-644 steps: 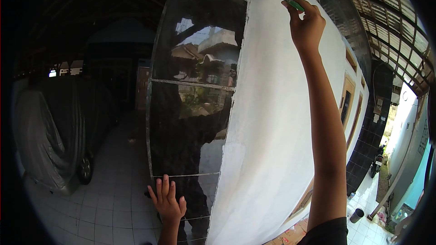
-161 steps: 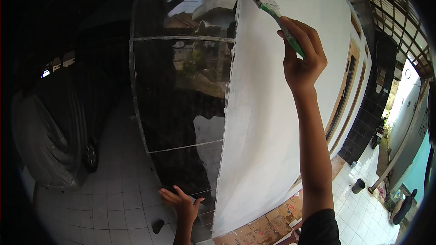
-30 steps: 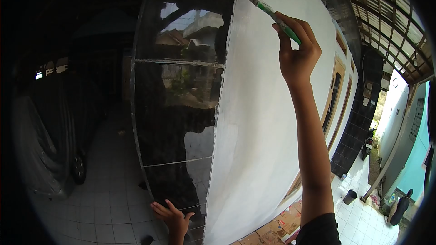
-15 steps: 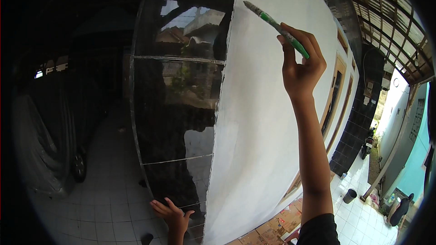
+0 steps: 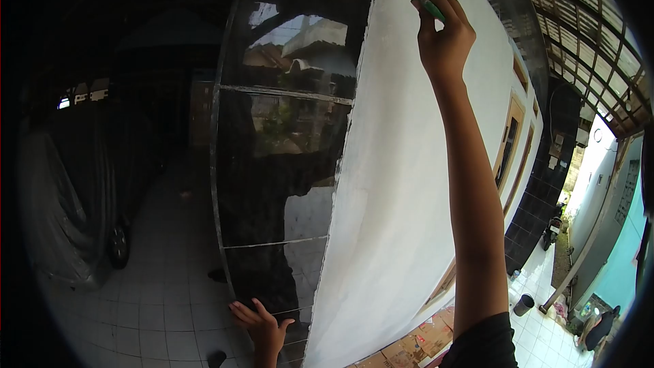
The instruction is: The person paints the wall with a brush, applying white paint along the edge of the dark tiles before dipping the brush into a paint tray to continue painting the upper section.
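Observation:
High on the white wall (image 5: 388, 184), my right hand (image 5: 446, 34) grips a green-handled paintbrush (image 5: 424, 1). Its bristles point up and left, right at the edge where the white paint meets the glossy black tiles (image 5: 279, 129). Low on those tiles, my left hand (image 5: 264, 327) rests with its fingers spread and thumb out to the right, holding nothing. A rough, pale seam runs down between tile and painted wall. Light joints cross the black tiles, which mirror a house and trees.
A covered vehicle (image 5: 75, 197) stands in the dark at left. Flattened cardboard (image 5: 422, 334) lies along the wall's foot. A dark bucket (image 5: 524, 304) stands on the white floor tiles at right, with a motorbike (image 5: 552, 232) farther back. A wooden-framed window (image 5: 509, 140) breaks the wall.
My right hand has moved the paintbrush up and left, bringing its tip to the tile edge. My left hand stays at the lower tiles. The view has shifted slightly.

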Available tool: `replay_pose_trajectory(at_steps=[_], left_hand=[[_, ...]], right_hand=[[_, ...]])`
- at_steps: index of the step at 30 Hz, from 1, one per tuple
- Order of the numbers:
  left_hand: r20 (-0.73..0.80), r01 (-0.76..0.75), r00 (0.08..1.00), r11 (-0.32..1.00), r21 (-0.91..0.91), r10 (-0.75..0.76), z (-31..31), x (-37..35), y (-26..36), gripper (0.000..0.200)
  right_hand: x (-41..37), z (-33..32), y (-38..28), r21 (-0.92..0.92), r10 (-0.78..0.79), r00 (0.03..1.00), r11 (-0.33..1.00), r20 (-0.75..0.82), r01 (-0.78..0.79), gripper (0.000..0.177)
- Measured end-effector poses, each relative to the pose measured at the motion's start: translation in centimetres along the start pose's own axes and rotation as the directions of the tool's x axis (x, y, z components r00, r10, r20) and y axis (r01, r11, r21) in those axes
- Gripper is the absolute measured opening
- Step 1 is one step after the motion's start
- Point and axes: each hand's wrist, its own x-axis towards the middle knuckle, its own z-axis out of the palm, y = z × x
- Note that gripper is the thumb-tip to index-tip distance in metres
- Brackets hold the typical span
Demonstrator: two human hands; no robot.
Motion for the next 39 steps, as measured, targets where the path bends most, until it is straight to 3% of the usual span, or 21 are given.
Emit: replay_pose_trajectory(at_steps=[3, 6, 13, 22, 25, 29, 32, 34, 39], left_hand=[[-0.002, -0.01, 1.0, 1.0, 0.01, 0.01, -0.2, 0.0, 0.2, 0.141], [0.003, -0.004, 1.0, 1.0, -0.003, 0.004, -0.1, 0.0, 0.1, 0.141], [0.009, -0.002, 1.0, 1.0, -0.02, 0.002, -0.2, 0.1, 0.2, 0.14], [-0.006, -0.006, 1.0, 1.0, -0.019, 0.006, -0.2, 0.0, 0.1, 0.138], [-0.024, 0.007, 1.0, 1.0, 0.015, -0.007, 0.0, 0.0, 0.3, 0.148], [-0.025, 0.011, 1.0, 1.0, 0.009, -0.011, 0.0, -0.1, 0.3, 0.148], [0.013, 0.024, 1.0, 1.0, -0.02, -0.024, -0.1, -0.1, 0.3, 0.139], [-0.015, 0.014, 1.0, 1.0, 0.009, -0.014, 0.0, 0.0, 0.3, 0.147], [0.005, -0.012, 1.0, 1.0, 0.0, 0.012, -0.4, -0.2, 0.1, 0.139]], right_hand=[[-2.0, -2.5, -2.0, -0.021, 0.002, 0.998, 1.0, 0.057, -0.001, 0.019], [-1.5, -3.3, -2.1, 0.002, -0.057, 0.998, 0.998, -0.004, 0.057, 0.02], [3.0, 0.9, 1.2, -0.042, -0.059, 0.997, 0.997, -0.047, 0.057, 0.017], [-4.0, -4.7, -4.0, -0.042, 0.024, 0.992, 0.999, 0.127, -0.019, 0.029], [-3.5, -4.7, -4.0, -0.004, -0.015, 0.995, 1.0, 0.101, 0.016, 0.03], [-0.2, -1.9, -1.2, -0.047, -0.089, 0.996, 0.995, -0.009, 0.088, 0.023], [0.0, -1.0, -0.4, -0.042, -0.065, 0.998, 0.997, -0.006, 0.064, 0.021], [-1.3, -1.5, -0.9, -0.047, -0.048, 0.998, 0.998, 0.035, 0.05, 0.025], [-6.2, -5.8, -5.3, -0.024, 0.05, 0.984, 0.999, 0.171, -0.046, 0.036]])
